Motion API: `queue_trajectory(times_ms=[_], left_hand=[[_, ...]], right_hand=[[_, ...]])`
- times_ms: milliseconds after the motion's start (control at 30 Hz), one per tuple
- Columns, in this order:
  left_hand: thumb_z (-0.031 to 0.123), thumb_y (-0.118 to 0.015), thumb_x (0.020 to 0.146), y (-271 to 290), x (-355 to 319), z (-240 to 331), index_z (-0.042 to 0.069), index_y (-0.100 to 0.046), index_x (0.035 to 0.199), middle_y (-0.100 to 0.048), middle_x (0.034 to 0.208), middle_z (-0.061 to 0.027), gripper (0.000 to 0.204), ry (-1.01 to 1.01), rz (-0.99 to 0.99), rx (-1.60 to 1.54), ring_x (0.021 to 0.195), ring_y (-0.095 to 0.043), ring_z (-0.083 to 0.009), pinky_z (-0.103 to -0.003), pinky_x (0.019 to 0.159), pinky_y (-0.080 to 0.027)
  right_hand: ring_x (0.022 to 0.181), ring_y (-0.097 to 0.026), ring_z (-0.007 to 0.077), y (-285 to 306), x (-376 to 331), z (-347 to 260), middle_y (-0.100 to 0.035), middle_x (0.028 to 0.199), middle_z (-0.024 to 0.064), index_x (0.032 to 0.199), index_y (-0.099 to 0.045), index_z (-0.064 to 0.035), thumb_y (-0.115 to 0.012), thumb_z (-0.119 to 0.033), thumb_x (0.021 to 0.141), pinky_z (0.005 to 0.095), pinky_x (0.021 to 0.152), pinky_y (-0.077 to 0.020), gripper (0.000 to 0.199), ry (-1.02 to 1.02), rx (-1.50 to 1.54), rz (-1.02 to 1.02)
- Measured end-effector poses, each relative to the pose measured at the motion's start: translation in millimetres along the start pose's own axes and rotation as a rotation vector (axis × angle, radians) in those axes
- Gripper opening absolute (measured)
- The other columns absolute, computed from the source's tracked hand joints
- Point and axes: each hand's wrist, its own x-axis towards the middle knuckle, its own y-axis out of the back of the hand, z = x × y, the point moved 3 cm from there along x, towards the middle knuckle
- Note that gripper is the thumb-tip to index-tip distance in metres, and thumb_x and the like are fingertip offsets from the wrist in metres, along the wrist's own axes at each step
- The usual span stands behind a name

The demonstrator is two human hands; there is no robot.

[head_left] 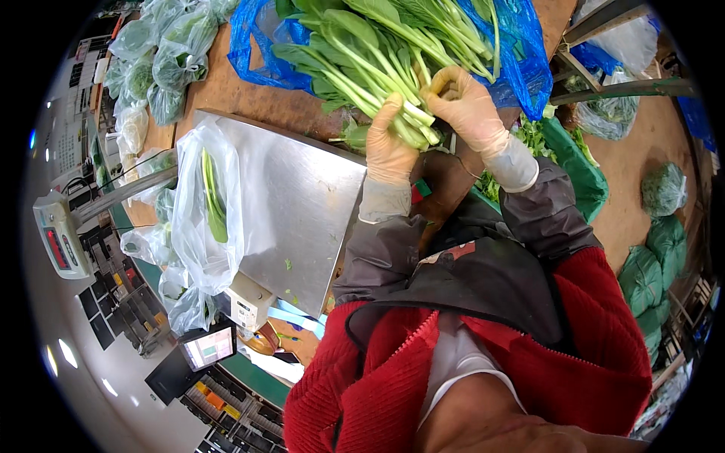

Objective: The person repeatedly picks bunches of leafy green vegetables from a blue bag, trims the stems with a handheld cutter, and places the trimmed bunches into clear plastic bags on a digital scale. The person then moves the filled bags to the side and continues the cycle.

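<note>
Both my hands wear pale thin gloves. My left hand [390,143] is closed around the stem ends of a bunch of leafy greens [370,72], thumb on top. Close beside it, my right hand [464,106] pinches at a pale green stalk of the same greens; its fingertips are partly hidden. The leaves point away from me, over an open blue plastic bag [264,57] holding more greens [461,38]. To the left lies a steel scale platform [298,196]. On its left side rests a clear plastic bag [200,257] with a few green stalks [214,196] inside.
Several bagged greens [166,68] crowd the far left of the wooden table. A scale display [60,234] stands on a post at left; a monitor [208,347] sits below. Right of my hands is a green bag [578,166] with leaves. Green bundles [649,272] lie farther right.
</note>
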Motion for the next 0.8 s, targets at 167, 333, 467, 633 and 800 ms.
queue_trajectory(times_ms=[167,333,467,633,800], left_hand=[[0.009,-0.062,0.079,1.5,-9.3,-1.9,0.0,-0.042,0.126,-0.053,0.121,-0.0144,0.051,0.022,-0.058,-0.064,0.11,-0.053,-0.0262,-0.04,0.092,-0.046],[0.005,-0.06,0.08,-3.1,-5.5,-6.2,0.0,-0.042,0.127,-0.053,0.123,-0.0141,0.051,0.06,-0.112,-0.151,0.111,-0.054,-0.0239,-0.041,0.093,-0.047],[0.001,-0.061,0.078,10.5,-0.6,-3.9,0.0,-0.043,0.126,-0.053,0.123,-0.0144,0.051,0.101,-0.088,-0.292,0.111,-0.054,-0.025,-0.044,0.095,-0.043],[0.003,-0.057,0.081,1.8,-9.6,0.5,0.009,-0.042,0.127,-0.033,0.14,-0.0242,0.049,0.057,-0.147,-0.217,0.133,-0.028,-0.0354,-0.055,0.105,-0.03],[0.004,-0.059,0.079,0.7,-10.1,-5.1,0.009,-0.041,0.127,-0.028,0.141,-0.0257,0.052,0.061,-0.196,-0.188,0.134,-0.024,-0.0373,-0.055,0.108,-0.026]], right_hand=[[0.077,-0.051,0.0068,-1.6,-28.1,-12.5,-0.053,0.088,0.0005,0.101,-0.05,-0.0036,-0.061,-0.003,0.08,0.0216,0.068,-0.043,0.024,0.034,0.248,-0.221],[0.079,-0.051,0.0083,13.9,-53.2,-19.4,-0.054,0.09,0.0016,0.099,-0.048,-0.0041,-0.057,0.003,0.08,0.0228,0.073,-0.0421,0.023,0.258,0.318,-0.172],[0.077,-0.052,0.0111,57.6,-72.8,-55.8,-0.055,0.085,0.0043,0.096,-0.047,-0.0047,-0.056,-0.001,0.078,0.0239,0.07,-0.0424,0.02,0.321,0.291,-0.153],[0.07,-0.052,0.009,149.8,-105.1,-41.7,-0.058,0.089,0.0044,0.107,-0.054,-0.0052,-0.051,-0.003,0.081,0.0211,0.062,-0.0442,0.027,-0.269,-0.287,-0.149],[0.086,-0.058,0.0124,86.1,-88.2,-34.7,-0.062,0.101,0.0055,0.115,-0.059,-0.0097,-0.06,-0.018,0.087,0.0258,0.075,-0.0478,0.029,0.006,-0.374,0.036]])
